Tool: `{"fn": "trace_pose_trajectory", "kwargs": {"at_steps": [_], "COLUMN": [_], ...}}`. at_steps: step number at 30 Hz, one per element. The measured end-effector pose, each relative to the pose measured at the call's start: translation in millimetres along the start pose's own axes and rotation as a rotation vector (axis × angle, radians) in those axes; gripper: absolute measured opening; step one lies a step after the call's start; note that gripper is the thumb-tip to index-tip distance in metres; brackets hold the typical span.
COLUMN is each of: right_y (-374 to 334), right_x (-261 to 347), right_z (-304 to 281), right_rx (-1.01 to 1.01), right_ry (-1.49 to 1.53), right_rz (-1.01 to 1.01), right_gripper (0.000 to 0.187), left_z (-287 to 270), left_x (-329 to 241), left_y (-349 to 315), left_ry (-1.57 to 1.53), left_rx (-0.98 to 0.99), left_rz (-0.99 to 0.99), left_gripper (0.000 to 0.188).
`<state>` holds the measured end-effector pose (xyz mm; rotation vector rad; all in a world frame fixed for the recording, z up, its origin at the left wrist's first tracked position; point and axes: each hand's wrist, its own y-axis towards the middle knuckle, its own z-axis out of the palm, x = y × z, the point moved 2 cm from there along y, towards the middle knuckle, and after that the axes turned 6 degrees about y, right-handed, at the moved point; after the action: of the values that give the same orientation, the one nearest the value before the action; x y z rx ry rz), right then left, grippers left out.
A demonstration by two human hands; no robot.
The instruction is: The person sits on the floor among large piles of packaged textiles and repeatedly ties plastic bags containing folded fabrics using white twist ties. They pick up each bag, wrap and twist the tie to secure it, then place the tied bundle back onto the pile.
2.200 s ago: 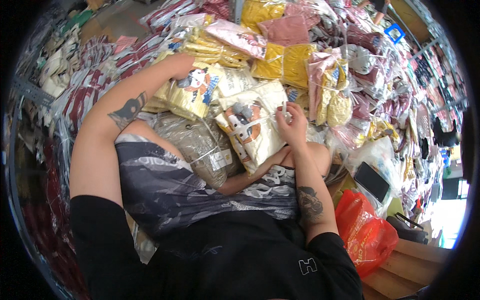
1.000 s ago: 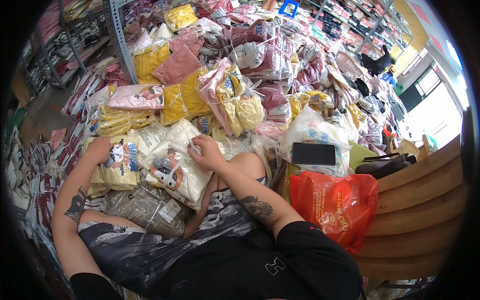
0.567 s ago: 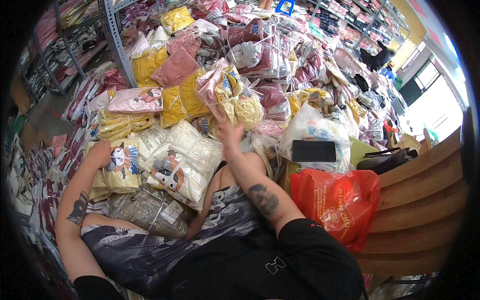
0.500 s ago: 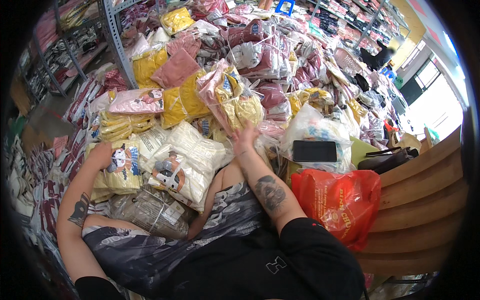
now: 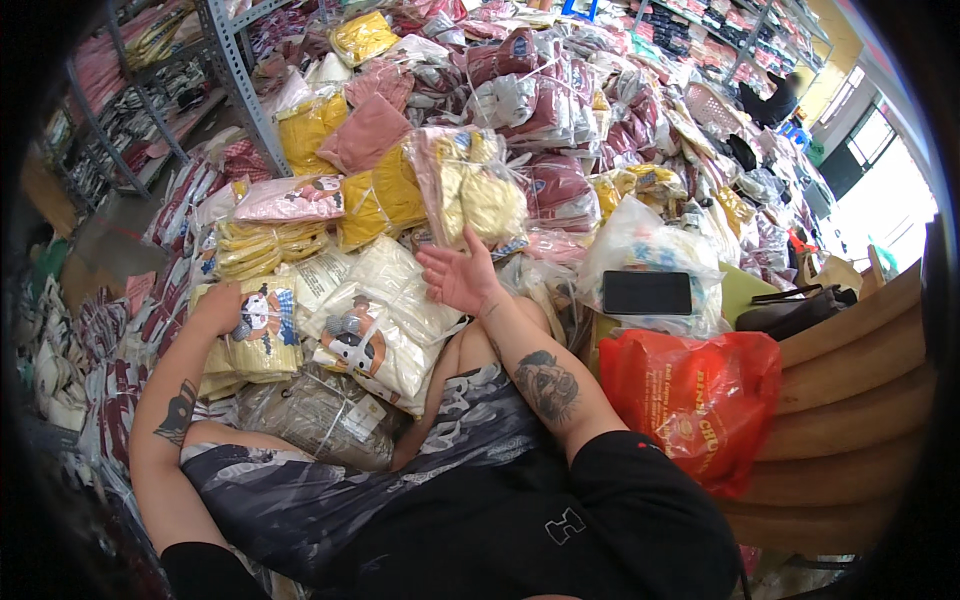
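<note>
My left hand (image 5: 218, 307) is closed on the upper left edge of a stack of pale yellow garments in clear bags (image 5: 262, 335), its top one printed with a cartoon figure. My right hand (image 5: 462, 272) is empty, palm turned up and fingers spread. It hovers above a cream bagged garment bundle (image 5: 375, 325) tied with string, also with a cartoon print. Just beyond the right hand lies a pink and pale yellow bagged bundle (image 5: 470, 190). Against my legs rests a grey-brown bagged bundle (image 5: 325, 420).
Bagged clothes (image 5: 540, 90) pile up ahead. A metal shelf post (image 5: 243, 90) rises at left. To the right are a phone (image 5: 647, 293) on a white plastic bag, a red plastic bag (image 5: 690, 410), a dark handbag (image 5: 800, 312) and curved wooden slats (image 5: 840, 430). Someone in black (image 5: 770, 98) is far back.
My right hand has come away from the pink and yellow bundle, back toward me, and its fingers have spread. That bundle lies flatter. My left hand stays on the yellow stack.
</note>
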<state>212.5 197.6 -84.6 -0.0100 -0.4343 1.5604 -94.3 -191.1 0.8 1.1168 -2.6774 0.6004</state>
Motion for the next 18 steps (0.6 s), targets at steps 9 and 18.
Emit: {"fn": "trace_pose_trajectory", "kwargs": {"at_steps": [9, 18], "right_y": [-8.5, -28.1], "right_x": [36.6, 58.8], "right_z": [-39.5, 6.5], "right_rx": [-0.533, -0.093], "right_ry": [0.300, 0.168], "right_rz": [-0.513, -0.521], "right_gripper": [0.072, 0.029], "left_z": [-7.7, -7.3], "left_x": [-3.5, 1.5], "left_y": [-2.9, 0.0], "left_ry": [-0.026, -0.019], "left_rx": [-0.003, 0.022], "left_rz": [0.000, 0.035], "left_gripper": [0.027, 0.029]}}
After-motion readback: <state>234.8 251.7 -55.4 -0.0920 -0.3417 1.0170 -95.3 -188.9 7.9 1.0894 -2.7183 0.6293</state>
